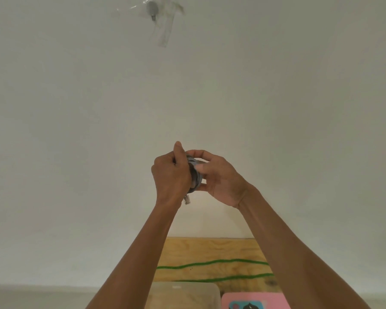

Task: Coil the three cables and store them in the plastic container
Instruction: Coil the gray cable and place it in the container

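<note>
Grey cable (194, 172): coiled, raised above the wooden bench (210, 248), gripped between left hand (170, 175) and right hand (218, 177), both closed on it. Green cable (210, 263): lying on bench. Plastic container (183, 293): near edge.

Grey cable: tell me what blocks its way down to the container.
Nothing visible. Both hands, left and right, hold the grey cable high above the container, whose open top shows between the forearms.
</note>
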{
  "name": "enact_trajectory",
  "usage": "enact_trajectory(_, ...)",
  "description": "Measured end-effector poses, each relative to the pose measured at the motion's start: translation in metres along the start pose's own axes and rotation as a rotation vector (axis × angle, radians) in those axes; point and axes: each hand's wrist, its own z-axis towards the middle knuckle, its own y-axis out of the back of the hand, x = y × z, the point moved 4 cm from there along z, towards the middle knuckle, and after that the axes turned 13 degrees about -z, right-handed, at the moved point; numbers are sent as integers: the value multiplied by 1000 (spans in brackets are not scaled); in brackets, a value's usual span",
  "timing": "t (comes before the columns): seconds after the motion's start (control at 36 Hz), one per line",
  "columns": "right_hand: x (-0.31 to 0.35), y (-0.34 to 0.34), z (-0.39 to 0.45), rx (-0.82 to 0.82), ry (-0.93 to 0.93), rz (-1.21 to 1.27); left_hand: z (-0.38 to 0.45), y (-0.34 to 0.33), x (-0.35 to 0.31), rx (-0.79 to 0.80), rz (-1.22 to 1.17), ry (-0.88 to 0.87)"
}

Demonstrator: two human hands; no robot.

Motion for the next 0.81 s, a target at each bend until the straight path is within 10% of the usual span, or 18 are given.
enact_trajectory(0.44, -1, -6, 1, -226, 145, -571, 8, 13, 15, -137, -64, -32)
enact_trajectory(0.81, -6, -7, -3, -325, 154, -581, 9, 19, 25, -133, -63, 52)
